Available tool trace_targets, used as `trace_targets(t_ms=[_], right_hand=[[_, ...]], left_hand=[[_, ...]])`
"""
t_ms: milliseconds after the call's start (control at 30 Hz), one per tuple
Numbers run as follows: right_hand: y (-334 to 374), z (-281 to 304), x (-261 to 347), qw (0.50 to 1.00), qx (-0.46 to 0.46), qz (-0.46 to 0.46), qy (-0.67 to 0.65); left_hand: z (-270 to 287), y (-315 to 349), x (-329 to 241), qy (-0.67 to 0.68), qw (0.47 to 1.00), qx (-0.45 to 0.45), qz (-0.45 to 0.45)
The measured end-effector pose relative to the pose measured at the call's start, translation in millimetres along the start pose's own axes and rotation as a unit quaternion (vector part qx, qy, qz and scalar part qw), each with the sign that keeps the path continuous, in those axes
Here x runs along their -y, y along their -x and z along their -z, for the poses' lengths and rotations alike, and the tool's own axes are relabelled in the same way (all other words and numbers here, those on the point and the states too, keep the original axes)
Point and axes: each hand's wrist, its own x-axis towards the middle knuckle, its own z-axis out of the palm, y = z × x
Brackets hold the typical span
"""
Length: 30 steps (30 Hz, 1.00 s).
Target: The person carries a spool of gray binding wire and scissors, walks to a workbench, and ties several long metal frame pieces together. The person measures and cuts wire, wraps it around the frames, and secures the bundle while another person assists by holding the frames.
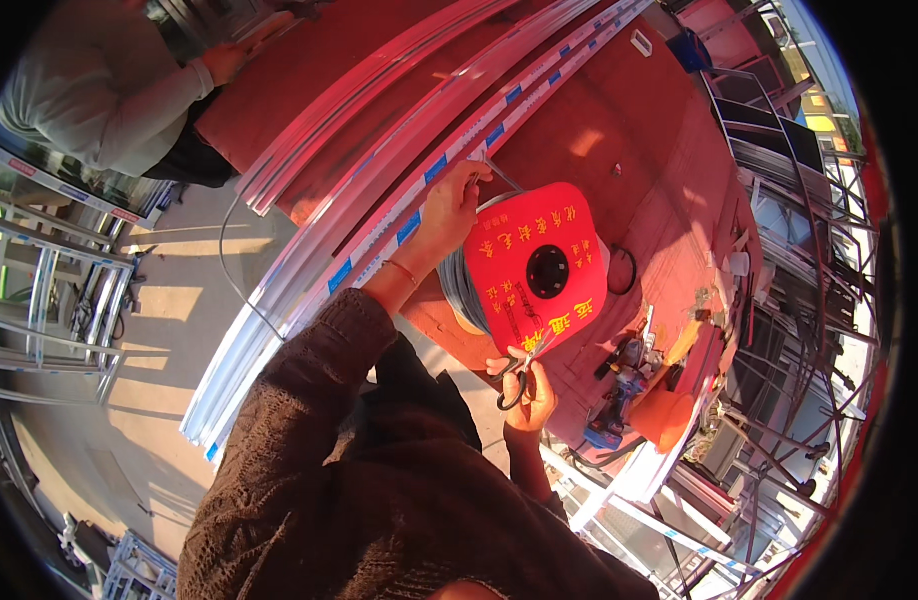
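Note:
My left hand (451,212) is closed at the upper left of a large reel (577,235) with a red face and a black hub. Its fingertips pinch a thin grey strip (506,178) that runs to the reel's upper edge. More of the strip is wound in grey coils (460,290) at the reel's left side. My right hand (534,402) holds scissors (515,383) by their black handles, just below the reel. The blades point up toward the reel's lower edge. Where exactly the strip leaves the reel is hidden.
Long white and blue-taped profiles (416,222) lie across the red table (639,130) to my left. Tools and bottles (629,380) crowd the table's right edge beside an orange object (663,418). Another person (109,95) works at far left. Metal frames (779,400) stand at right.

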Motion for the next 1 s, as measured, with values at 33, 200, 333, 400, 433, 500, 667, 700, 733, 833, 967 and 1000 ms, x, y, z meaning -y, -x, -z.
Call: trace_targets(t_ms=[33,200,333,400,433,500,667,700,733,833,967,1000], right_hand=[[0.2,8.3,13.2,0.999,-0.029,0.034,0.014],[-15.5,51.6,71.6,0.962,-0.188,0.193,0.043],[-30.9,76.4,77.4,0.945,-0.237,0.223,0.039],[-36.4,81.0,67.7,0.957,-0.229,0.173,0.039],[-37.9,81.3,61.7,0.963,-0.224,0.149,0.03],[-37.4,78.6,50.0,0.974,-0.206,0.091,-0.008],[-36.9,66.2,34.4,0.987,-0.146,0.059,-0.017],[-36.8,64.1,33.8,0.989,-0.14,0.055,-0.014],[-36.9,62.2,33.6,0.99,-0.127,0.056,-0.016],[-36.2,58.0,32.5,0.992,-0.116,0.053,0.006],[-29.7,59.7,29.0,0.993,-0.109,0.049,0.019],[-27.0,61.1,27.9,0.993,-0.106,0.048,0.019]], left_hand=[[-18.4,-14.5,-29.7,-0.024,0.997,0.054,-0.041],[-65.0,48.4,-137.5,0.023,0.846,0.52,-0.112],[42.1,122.9,-98.9,-0.016,0.812,0.578,0.082],[143.0,150.7,-63.4,-0.086,0.878,0.402,0.246],[197.9,169.9,-49.8,-0.146,0.915,0.285,0.245],[308.4,216.4,-34.6,-0.205,0.918,0.018,0.338],[448.4,298.5,-34.2,-0.696,0.62,-0.191,0.308],[438.9,294.4,-28.3,-0.71,0.63,-0.196,0.248],[422.1,285.0,-24.1,-0.726,0.63,-0.199,0.193],[319.9,227.8,5.3,-0.464,0.873,-0.125,0.085],[162.3,167.4,27.1,-0.423,0.904,0.051,-0.02],[136.8,155.7,31.4,-0.437,0.897,0.07,-0.004]])
